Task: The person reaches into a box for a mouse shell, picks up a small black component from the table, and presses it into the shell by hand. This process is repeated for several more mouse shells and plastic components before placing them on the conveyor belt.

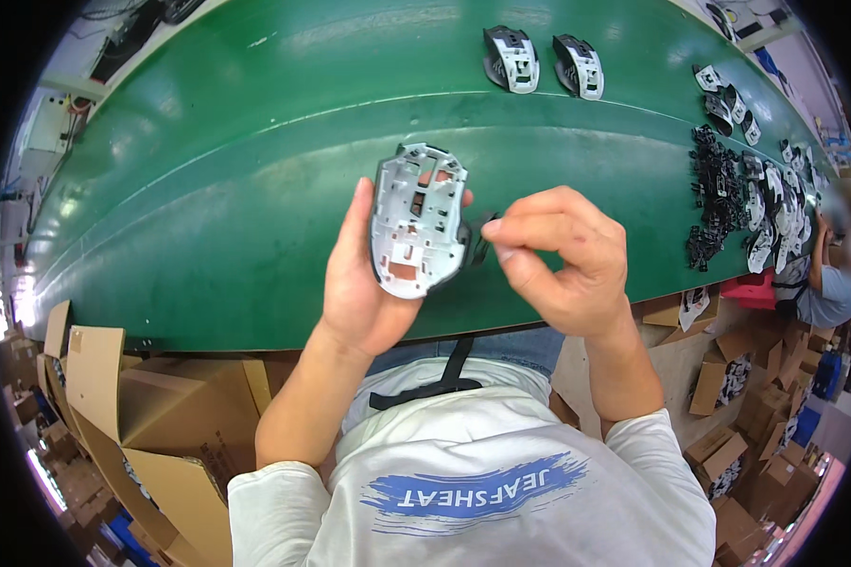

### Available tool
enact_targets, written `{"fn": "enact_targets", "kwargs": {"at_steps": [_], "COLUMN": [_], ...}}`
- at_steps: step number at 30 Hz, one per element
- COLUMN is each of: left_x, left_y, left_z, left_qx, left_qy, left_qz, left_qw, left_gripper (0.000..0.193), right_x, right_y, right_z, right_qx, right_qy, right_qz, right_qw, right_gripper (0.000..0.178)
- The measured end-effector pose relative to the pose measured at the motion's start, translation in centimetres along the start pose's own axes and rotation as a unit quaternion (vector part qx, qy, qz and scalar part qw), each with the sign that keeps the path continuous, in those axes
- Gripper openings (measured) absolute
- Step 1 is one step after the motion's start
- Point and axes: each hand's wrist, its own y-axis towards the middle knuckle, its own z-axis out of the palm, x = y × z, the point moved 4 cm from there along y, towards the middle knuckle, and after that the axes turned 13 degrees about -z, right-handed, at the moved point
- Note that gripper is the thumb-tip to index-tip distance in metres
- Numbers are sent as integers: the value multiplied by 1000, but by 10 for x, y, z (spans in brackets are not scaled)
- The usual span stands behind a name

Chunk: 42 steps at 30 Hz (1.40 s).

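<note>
My left hand (359, 298) holds a computer mouse shell (424, 248) from below, its hollow white inner side facing up, with posts and cut-outs showing. Fingers show through some of the openings. At the shell's right edge, my right hand (577, 255) pinches a small dark plastic part (481, 248) between thumb and forefinger. Whether that part touches the shell I cannot tell. Two grey and black mouse shells (512, 61) (580, 68) lie farther back on the green table (255, 180).
To the right on the table lie a heap of small black parts (707, 189) and several white and black mouse shells (775, 213). Cardboard boxes (184, 406) stand at the table's near left edge, with more boxes (719, 378) at lower right. Another person (827, 293) is at the far right.
</note>
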Motion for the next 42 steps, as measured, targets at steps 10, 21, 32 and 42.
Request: {"fn": "enact_targets", "kwargs": {"at_steps": [10, 21, 32, 42], "left_x": [24, 34, 34, 28], "left_y": [-16, -9, -16, -30], "left_z": [10, 10, 15, 8], "left_qx": [-16, -12, 61, -74], "left_qy": [191, 215, 55, 245], "left_qz": [78, 57, 21, 81], "left_qw": [978, 975, 996, 963], "left_gripper": [63, 60, 65, 53], "right_x": [10, 5, 18, -5], "right_y": [8, 1, -10, -25], "right_z": [39, 26, 5, 17], "right_qx": [2, 70, 95, -69], "right_qy": [-78, -62, -125, 238], "right_qz": [94, 129, 8, 290], "right_qw": [992, 987, 988, 924], "right_gripper": [32, 24, 38, 57]}}
